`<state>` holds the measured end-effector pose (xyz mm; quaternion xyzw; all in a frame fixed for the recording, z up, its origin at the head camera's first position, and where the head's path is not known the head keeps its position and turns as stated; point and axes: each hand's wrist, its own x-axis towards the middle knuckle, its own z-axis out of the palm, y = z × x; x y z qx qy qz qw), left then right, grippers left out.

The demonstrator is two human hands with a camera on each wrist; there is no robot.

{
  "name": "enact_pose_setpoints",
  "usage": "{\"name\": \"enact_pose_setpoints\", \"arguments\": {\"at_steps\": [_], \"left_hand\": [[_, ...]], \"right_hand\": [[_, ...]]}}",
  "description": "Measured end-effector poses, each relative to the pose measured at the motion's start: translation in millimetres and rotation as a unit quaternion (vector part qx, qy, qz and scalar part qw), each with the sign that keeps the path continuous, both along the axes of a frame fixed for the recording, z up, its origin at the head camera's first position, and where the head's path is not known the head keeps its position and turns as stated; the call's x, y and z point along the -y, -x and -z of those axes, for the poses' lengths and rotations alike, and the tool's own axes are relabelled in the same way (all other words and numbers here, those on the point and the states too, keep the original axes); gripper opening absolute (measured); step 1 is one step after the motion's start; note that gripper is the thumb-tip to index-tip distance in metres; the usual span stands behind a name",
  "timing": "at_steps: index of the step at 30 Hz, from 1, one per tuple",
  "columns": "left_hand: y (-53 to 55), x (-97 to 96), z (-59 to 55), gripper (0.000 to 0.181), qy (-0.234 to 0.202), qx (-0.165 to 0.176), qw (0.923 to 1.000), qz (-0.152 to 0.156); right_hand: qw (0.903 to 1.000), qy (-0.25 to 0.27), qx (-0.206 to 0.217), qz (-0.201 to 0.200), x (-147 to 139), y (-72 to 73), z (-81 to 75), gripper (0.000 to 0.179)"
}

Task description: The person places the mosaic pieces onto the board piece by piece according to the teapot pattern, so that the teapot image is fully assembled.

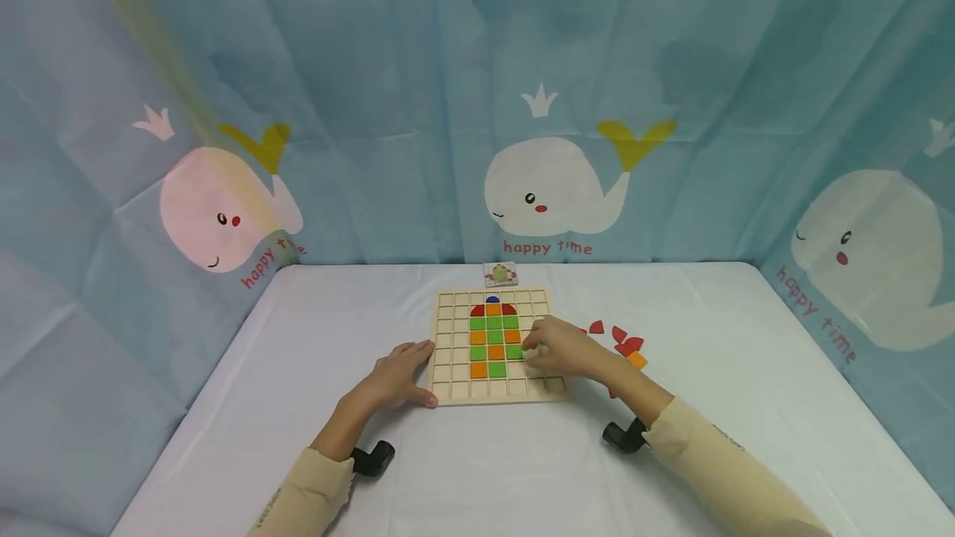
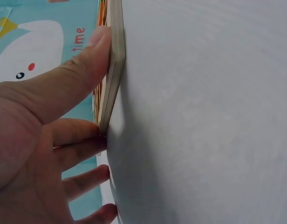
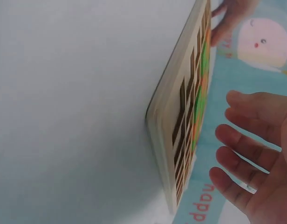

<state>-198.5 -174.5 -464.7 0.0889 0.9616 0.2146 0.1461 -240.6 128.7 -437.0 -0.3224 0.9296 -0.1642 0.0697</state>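
A wooden grid board (image 1: 453, 390) lies on the table, its middle columns filled with green and orange square tiles (image 1: 496, 337). A blue half-round piece (image 1: 492, 300) tops the pattern, above an orange tile flanked by two red quarter-rounds (image 1: 477, 311). My left hand (image 1: 395, 375) rests at the board's near left corner, thumb against the near edge, fingers spread nearly straight along the left side. Over the right columns hovers my right hand (image 1: 558, 348), its fingertips right by a green tile (image 1: 513, 352). The right wrist view shows its fingers loosely bent with nothing between them.
Several loose red quarter-rounds (image 1: 597, 327) and an orange tile (image 1: 637, 360) lie right of the board, partly behind the right forearm. A small picture card (image 1: 500, 273) sits just beyond the board's far edge. A whale-print curtain (image 1: 418, 106) stands behind the white table (image 1: 492, 471).
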Motion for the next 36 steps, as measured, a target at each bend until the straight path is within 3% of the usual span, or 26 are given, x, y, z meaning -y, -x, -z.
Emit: {"name": "enact_pose_setpoints", "arguments": {"at_steps": [13, 20, 36], "left_hand": [[1.8, 1.2, 0.5, 0.100, 0.000, 0.006, 1.0000, -0.006], [1.2, 0.4, 2.3, 0.100, -0.008, 0.003, 1.0000, -0.003], [1.8, -1.2, 0.2, 0.099, 0.000, -0.001, 1.0000, 0.001]], "right_hand": [[0.9979, 0.060, -0.015, 0.019, -43.5, -4.5, -3.7, 0.021], [0.9971, 0.063, -0.029, 0.029, -61.7, -7.7, -3.9, 0.021], [0.9938, 0.034, 0.034, 0.100, -98.3, -12.3, -2.9, 0.033]]}}
